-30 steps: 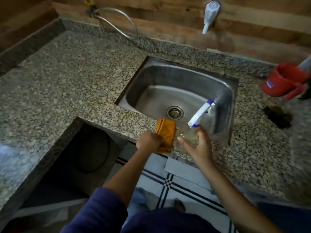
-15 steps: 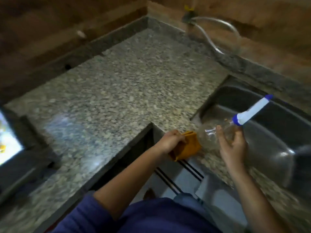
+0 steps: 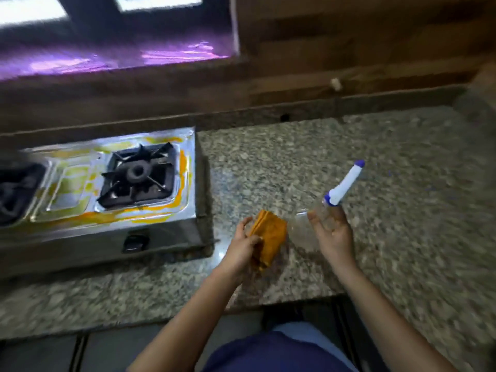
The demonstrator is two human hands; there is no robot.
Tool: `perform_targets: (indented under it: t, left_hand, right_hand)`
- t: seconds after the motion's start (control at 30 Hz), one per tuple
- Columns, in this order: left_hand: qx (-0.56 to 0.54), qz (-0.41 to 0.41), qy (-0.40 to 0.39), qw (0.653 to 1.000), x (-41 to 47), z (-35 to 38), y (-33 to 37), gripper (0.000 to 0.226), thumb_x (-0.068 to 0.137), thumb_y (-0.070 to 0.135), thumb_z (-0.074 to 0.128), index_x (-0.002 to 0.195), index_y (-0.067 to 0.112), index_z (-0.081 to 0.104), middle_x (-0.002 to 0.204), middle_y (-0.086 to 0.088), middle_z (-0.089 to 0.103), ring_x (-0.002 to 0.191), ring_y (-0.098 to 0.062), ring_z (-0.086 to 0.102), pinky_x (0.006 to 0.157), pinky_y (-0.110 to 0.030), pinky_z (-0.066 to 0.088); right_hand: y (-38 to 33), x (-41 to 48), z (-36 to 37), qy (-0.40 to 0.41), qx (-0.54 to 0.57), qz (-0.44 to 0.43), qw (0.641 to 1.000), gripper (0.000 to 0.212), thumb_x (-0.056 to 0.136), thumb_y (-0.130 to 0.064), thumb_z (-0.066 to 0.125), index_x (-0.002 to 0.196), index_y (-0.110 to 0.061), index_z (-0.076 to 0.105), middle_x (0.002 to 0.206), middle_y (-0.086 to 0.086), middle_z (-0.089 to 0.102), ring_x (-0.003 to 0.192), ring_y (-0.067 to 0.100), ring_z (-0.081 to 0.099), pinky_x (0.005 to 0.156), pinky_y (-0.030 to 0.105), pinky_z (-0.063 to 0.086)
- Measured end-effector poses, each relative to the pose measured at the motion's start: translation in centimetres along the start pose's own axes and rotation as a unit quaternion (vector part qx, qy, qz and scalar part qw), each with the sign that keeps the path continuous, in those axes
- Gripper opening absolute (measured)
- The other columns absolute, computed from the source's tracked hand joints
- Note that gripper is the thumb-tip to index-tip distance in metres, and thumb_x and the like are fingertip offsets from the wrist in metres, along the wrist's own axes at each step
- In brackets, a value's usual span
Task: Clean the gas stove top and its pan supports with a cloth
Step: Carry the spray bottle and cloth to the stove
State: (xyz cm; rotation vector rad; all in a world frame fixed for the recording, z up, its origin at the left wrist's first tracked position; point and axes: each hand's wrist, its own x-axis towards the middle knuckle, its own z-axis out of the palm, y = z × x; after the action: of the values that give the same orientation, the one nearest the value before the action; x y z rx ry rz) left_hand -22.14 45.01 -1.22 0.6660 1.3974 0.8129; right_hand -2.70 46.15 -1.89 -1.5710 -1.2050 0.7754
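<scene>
Cloth, orange, folded into a thick pad, pinched by the left hand between thumb and curled fingers, held just right of the stove over the worktop; touching the granite or not, cannot tell. Farther right of the stove, right hand wrapped round a clear spray bottle, palm toward the camera, thumb and fingers curled about its shoulder. Bottle tilted, white spray head with blue tip pointing up and away from the stove. Body see-through, contents too blurred to make out. Bottle and cloth close together, contact unclear.

Stove of shiny steel, two burners, standing on speckled granite. Top smeared with orange-yellow streaks along its front and right edges and round the middle panel. Black pan support seated over the right burner, prongs pointing in at the ring. Second pan support half out of view at the stove's left end. Black knob on the stove's front face. Behind the stove, dark wooden wall and a sill with purple glare.
</scene>
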Motion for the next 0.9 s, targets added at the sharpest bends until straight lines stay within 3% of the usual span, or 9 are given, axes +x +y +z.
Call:
perform_targets:
  t: [0.07,0.13,0.23,0.4,0.57,0.63,0.73,0.83,0.9]
  left_hand:
    - [-0.045,0.000,0.026,0.999,1.9,-0.8,0.7,0.065,0.073,0.011,0.060,0.132,0.032,0.043,0.123,-0.012,0.060,0.099,-0.033,0.063,0.073,-0.039,0.057]
    - [-0.080,0.003,0.051,0.995,3.9,-1.6,1.2,0.061,0.066,0.015,0.060,0.121,0.039,0.049,0.131,-0.012,0.056,0.111,-0.036,0.060,0.093,-0.057,0.050]
    - [-0.135,-0.007,0.080,0.988,6.3,-2.2,1.7,0.055,0.083,0.002,0.057,0.124,0.037,0.050,0.129,-0.012,0.057,0.109,-0.037,0.061,0.095,-0.058,0.049]
    - [-0.133,-0.020,0.135,0.982,8.7,-2.8,0.7,0.058,0.092,-0.003,0.050,0.141,0.026,0.039,0.138,-0.010,0.051,0.114,-0.031,0.057,0.097,-0.051,0.049]
    - [0.092,0.051,0.166,0.981,8.0,-3.0,0.3,0.061,0.090,0.003,0.057,0.145,0.015,0.033,0.141,-0.011,0.046,0.118,-0.023,0.051,0.099,-0.035,0.043]
    - [0.231,0.092,0.188,0.950,7.5,-3.1,-0.2,0.065,0.088,0.013,0.061,0.146,0.013,0.032,0.147,-0.012,0.039,0.132,-0.025,0.042,0.110,-0.038,0.036]
    - [0.436,0.153,0.182,0.868,6.3,-3.4,-0.8,0.064,0.089,0.028,0.060,0.146,0.011,0.036,0.157,-0.011,0.025,0.144,-0.027,0.024,0.118,-0.037,0.023]
    - [0.563,0.181,0.113,0.798,5.8,-4.0,-1.2,0.062,0.093,0.039,0.051,0.147,0.013,0.036,0.160,-0.008,0.022,0.147,-0.025,0.019,0.117,-0.038,0.020]
    - [0.596,0.148,0.056,0.787,5.8,-4.5,-1.4,0.067,0.095,0.043,0.048,0.151,0.013,0.027,0.162,-0.008,0.015,0.149,-0.025,0.012,0.117,-0.041,0.018]
  right_hand:
    - [0.1,2.4,2.1,-0.041,-0.006,-0.010,0.999,0.041,0.086,-0.031,0.070,0.123,-0.024,0.054,0.115,-0.003,0.061,0.114,0.016,0.056,0.092,0.024,0.042]
    - [0.0,4.5,3.8,-0.088,-0.013,-0.017,0.996,0.036,0.087,-0.033,0.069,0.119,-0.029,0.051,0.110,-0.004,0.061,0.106,0.012,0.058,0.086,0.017,0.044]
    - [0.1,6.8,5.8,-0.139,-0.033,-0.024,0.989,0.035,0.089,-0.030,0.068,0.118,-0.030,0.048,0.104,-0.009,0.059,0.097,0.005,0.055,0.073,0.001,0.039]
    - [0.8,8.0,8.0,-0.186,-0.032,-0.036,0.981,0.034,0.093,-0.038,0.060,0.124,-0.033,0.046,0.116,-0.006,0.057,0.107,0.003,0.055,0.079,0.009,0.041]
    - [1.7,7.8,8.3,-0.166,-0.051,-0.051,0.984,0.056,0.091,-0.052,0.056,0.137,-0.025,0.039,0.127,-0.003,0.052,0.119,0.013,0.052,0.092,0.020,0.044]
    - [2.1,7.5,8.4,-0.152,-0.071,-0.056,0.984,0.070,0.089,-0.059,0.051,0.145,-0.021,0.032,0.139,0.003,0.045,0.129,0.019,0.046,0.099,0.027,0.045]
    - [2.1,6.4,8.4,-0.134,-0.089,-0.051,0.986,0.077,0.087,-0.064,0.048,0.149,-0.026,0.023,0.151,0.006,0.031,0.139,0.026,0.034,0.108,0.051,0.040]
    - [2.1,4.8,8.2,-0.127,-0.105,-0.047,0.985,0.083,0.088,-0.061,0.050,0.153,-0.027,0.013,0.158,0.003,0.017,0.144,0.027,0.023,0.111,0.041,0.034]
    - [2.1,3.8,8.1,-0.119,-0.109,-0.037,0.986,0.084,0.091,-0.050,0.055,0.155,-0.024,0.008,0.160,0.001,0.010,0.145,0.023,0.019,0.107,0.032,0.029]
